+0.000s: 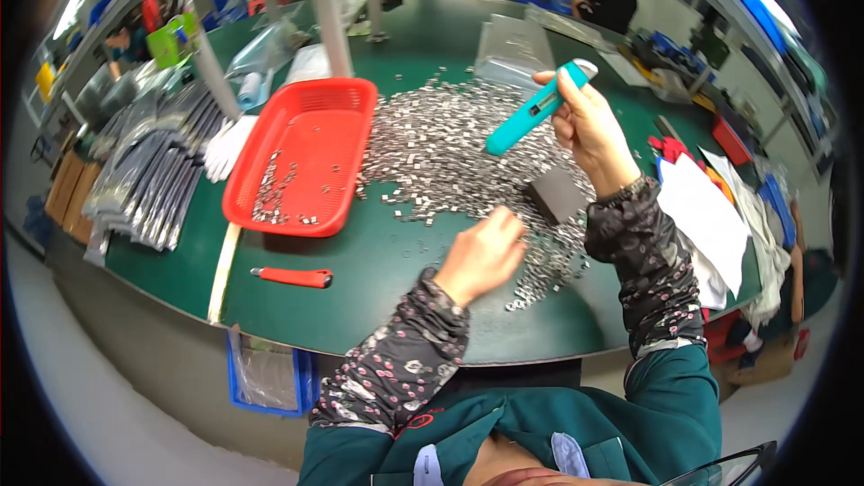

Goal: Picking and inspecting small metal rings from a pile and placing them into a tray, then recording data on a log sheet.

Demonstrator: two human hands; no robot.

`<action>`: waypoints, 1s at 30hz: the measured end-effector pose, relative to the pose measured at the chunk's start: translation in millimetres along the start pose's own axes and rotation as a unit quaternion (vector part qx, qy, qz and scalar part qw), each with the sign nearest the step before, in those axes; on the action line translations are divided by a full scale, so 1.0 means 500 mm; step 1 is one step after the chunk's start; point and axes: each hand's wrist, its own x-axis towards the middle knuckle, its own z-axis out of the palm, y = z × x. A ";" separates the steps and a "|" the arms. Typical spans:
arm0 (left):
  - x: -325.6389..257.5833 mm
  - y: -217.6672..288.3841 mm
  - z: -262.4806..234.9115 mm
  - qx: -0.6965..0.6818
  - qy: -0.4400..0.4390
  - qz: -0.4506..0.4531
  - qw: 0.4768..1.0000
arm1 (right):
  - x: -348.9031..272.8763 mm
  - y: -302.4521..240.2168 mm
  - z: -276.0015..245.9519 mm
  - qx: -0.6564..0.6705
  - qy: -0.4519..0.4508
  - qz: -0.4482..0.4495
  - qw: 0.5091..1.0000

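Two bare hands in the head view, both right of the red plastic basket (310,130) on the green counter (378,283). Heap of small metal pieces (441,148) spreads from just beside the basket's right side; dark rectangular block (555,195) well to the basket's right, amid them. Handling, my judgement: keep the teal tool (531,115) clear of the other hand, work few pieces at a time, sweep strays heapward. Right hand (589,126): fingers closed around the teal tool, raised above the heap, lower end slanting basketward. Left hand (484,255): fingers curled and bunched, low, right of the basket; cannot tell whether a piece is pinched. Red box cutter (292,278) lies near the basket, on the wearer's side, untouched.
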 end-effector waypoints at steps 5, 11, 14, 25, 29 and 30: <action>0.004 -0.022 -0.002 -0.130 -0.003 -0.113 0.985 | -0.133 0.018 -0.100 0.205 0.024 0.039 0.978; 0.044 -0.016 -0.009 -0.430 0.075 -0.263 0.860 | -0.211 0.046 -0.115 0.222 -0.091 0.028 0.970; 0.083 0.008 -0.010 -0.481 0.110 -0.263 0.829 | -0.214 0.084 -0.123 0.328 -0.147 0.004 0.933; 0.058 -0.049 0.000 -0.561 0.091 -0.282 0.773 | -0.223 0.147 -0.114 0.122 -0.032 0.085 0.988; 0.056 -0.062 0.004 -0.605 0.072 -0.300 0.734 | -0.232 0.155 -0.119 0.033 -0.024 0.116 0.992; 0.055 -0.064 0.005 -0.603 0.073 -0.300 0.735 | -0.235 0.160 -0.120 -0.016 -0.021 0.121 0.992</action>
